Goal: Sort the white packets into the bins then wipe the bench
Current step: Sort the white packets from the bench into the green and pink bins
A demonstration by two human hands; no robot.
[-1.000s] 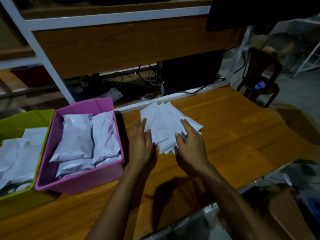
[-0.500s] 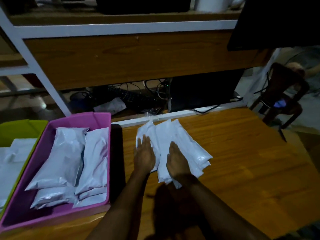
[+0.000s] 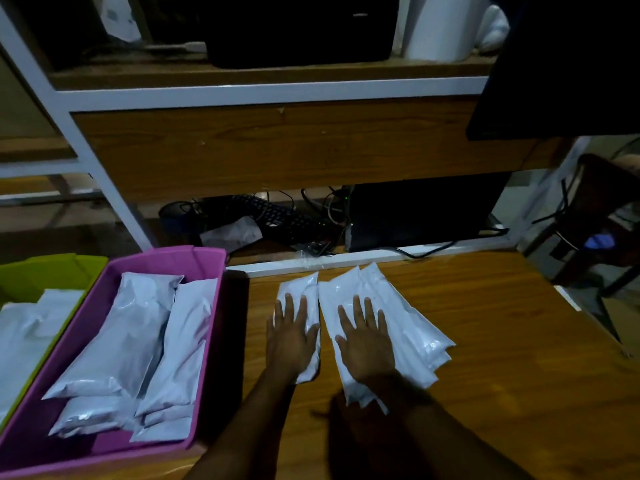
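A pile of white packets (image 3: 408, 327) lies on the wooden bench (image 3: 502, 358), just right of a single white packet (image 3: 301, 289) that sits apart from it. My left hand (image 3: 292, 336) rests flat on that single packet with fingers spread. On the pile, my right hand (image 3: 365, 344) lies flat, fingers straight. The pink bin (image 3: 207, 265) at the left holds several white packets (image 3: 138, 341). Beyond it at the far left, the green bin (image 3: 52, 271) holds more flat white packets.
A white rail (image 3: 346, 259) marks the bench's back edge. Behind it are a black keyboard (image 3: 277, 216), cables and a dark computer case (image 3: 415, 216) under a wooden shelf. A dark chair (image 3: 602, 223) stands at the right.
Both hands went from the pile's near edge onto its top and flattened. One packet now lies split off to the left under my left hand. The view has tilted up and closer.
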